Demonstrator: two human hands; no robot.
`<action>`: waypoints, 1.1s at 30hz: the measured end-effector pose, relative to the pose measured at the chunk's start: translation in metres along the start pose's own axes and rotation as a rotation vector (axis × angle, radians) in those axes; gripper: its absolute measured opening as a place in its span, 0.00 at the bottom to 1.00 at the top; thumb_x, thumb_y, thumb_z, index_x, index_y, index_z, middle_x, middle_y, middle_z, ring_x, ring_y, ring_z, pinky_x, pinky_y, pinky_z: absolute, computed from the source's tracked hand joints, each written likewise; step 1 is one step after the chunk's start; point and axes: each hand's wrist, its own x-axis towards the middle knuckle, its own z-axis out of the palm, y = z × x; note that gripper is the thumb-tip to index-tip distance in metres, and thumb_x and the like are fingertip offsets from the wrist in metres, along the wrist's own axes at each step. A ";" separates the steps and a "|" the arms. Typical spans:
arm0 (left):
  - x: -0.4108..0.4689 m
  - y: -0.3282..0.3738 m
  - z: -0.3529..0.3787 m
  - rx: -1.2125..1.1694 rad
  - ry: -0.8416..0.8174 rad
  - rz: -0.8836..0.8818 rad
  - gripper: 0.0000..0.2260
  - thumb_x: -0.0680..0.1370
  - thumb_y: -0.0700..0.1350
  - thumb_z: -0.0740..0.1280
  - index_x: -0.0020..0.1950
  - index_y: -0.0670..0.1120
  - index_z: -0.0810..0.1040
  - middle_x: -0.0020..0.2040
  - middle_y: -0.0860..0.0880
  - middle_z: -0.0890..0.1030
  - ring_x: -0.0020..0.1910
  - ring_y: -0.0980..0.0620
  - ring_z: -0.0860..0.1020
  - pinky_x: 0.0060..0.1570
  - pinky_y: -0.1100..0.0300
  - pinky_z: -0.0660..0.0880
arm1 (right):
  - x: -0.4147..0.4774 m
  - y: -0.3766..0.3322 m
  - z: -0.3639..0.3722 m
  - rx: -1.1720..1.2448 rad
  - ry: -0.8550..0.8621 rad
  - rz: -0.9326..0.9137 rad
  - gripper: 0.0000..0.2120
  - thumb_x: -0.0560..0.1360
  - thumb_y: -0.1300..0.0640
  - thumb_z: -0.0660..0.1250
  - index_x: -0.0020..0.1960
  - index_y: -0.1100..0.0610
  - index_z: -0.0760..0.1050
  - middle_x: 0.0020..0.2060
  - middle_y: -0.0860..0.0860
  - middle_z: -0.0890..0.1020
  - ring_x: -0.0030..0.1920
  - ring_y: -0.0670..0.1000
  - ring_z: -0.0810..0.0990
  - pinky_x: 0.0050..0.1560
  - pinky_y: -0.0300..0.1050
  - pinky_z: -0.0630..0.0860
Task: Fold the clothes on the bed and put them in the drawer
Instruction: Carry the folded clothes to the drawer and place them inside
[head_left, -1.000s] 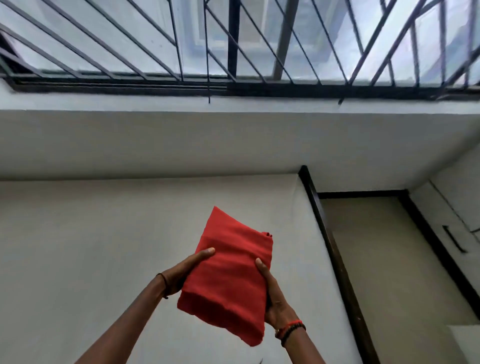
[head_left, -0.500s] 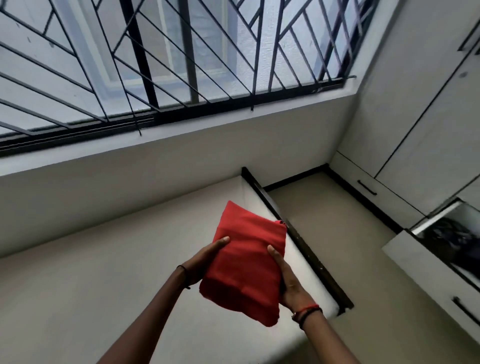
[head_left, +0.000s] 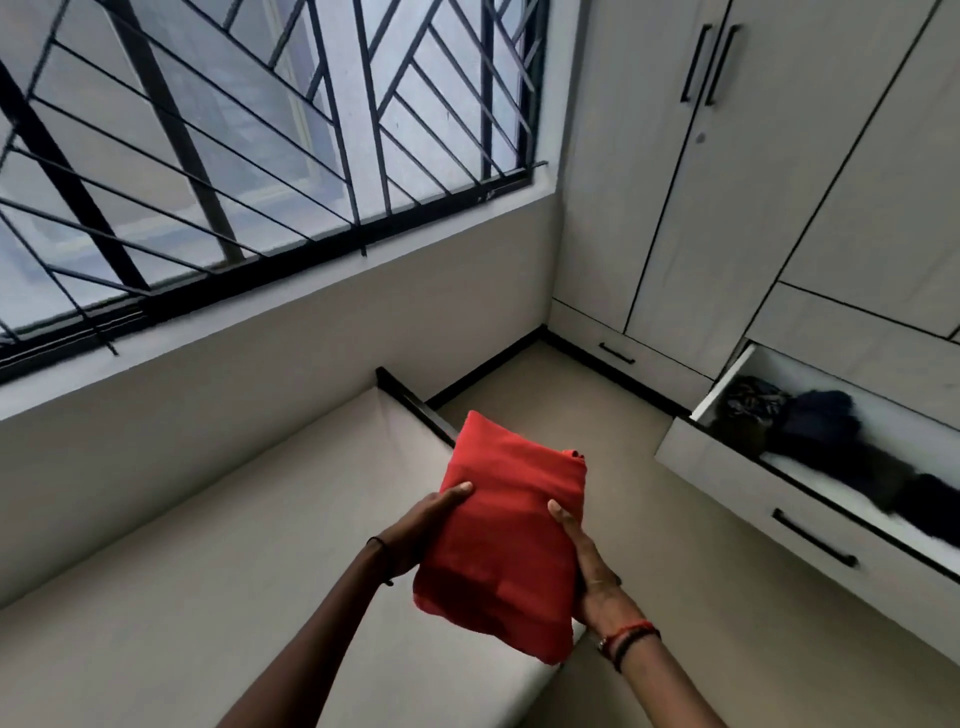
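A folded red cloth (head_left: 506, 525) is held in the air between both hands, above the right edge of the bed (head_left: 218, 561). My left hand (head_left: 421, 525) grips its left side with the thumb lying on top. My right hand (head_left: 587, 571) grips its right side, thumb on top, fingers hidden underneath. To the right, an open white drawer (head_left: 748, 499) sticks out from the wardrobe, with dark folded clothes (head_left: 810, 426) lying inside it.
White wardrobe doors (head_left: 753, 182) with black handles fill the right wall, and a shut drawer (head_left: 623, 353) sits low beside the open one. A barred window (head_left: 234, 156) runs above the bed. Beige floor (head_left: 649, 545) lies between bed and drawer.
The view has swung right, away from the window, bringing the wardrobe and open drawer into sight. Both hands keep the same hold on the red cloth, now over the bed's right edge.
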 end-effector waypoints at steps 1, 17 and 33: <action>0.009 0.005 0.010 0.015 -0.003 -0.001 0.26 0.72 0.60 0.69 0.63 0.45 0.75 0.57 0.45 0.82 0.57 0.47 0.80 0.56 0.57 0.77 | 0.001 -0.008 -0.009 -0.006 0.013 -0.009 0.38 0.60 0.41 0.77 0.65 0.57 0.73 0.56 0.59 0.82 0.56 0.59 0.81 0.62 0.56 0.74; 0.210 0.068 0.227 0.118 -0.127 -0.092 0.27 0.70 0.61 0.70 0.63 0.48 0.73 0.55 0.44 0.83 0.54 0.46 0.81 0.57 0.51 0.77 | 0.004 -0.177 -0.210 0.149 0.198 -0.125 0.24 0.72 0.43 0.67 0.60 0.58 0.76 0.52 0.60 0.83 0.53 0.60 0.82 0.60 0.56 0.75; 0.406 0.129 0.390 0.333 -0.317 -0.189 0.23 0.73 0.59 0.68 0.63 0.47 0.75 0.54 0.46 0.83 0.53 0.48 0.82 0.46 0.58 0.80 | 0.045 -0.303 -0.363 0.377 0.358 -0.295 0.33 0.62 0.41 0.77 0.62 0.55 0.75 0.52 0.58 0.84 0.51 0.57 0.83 0.48 0.52 0.81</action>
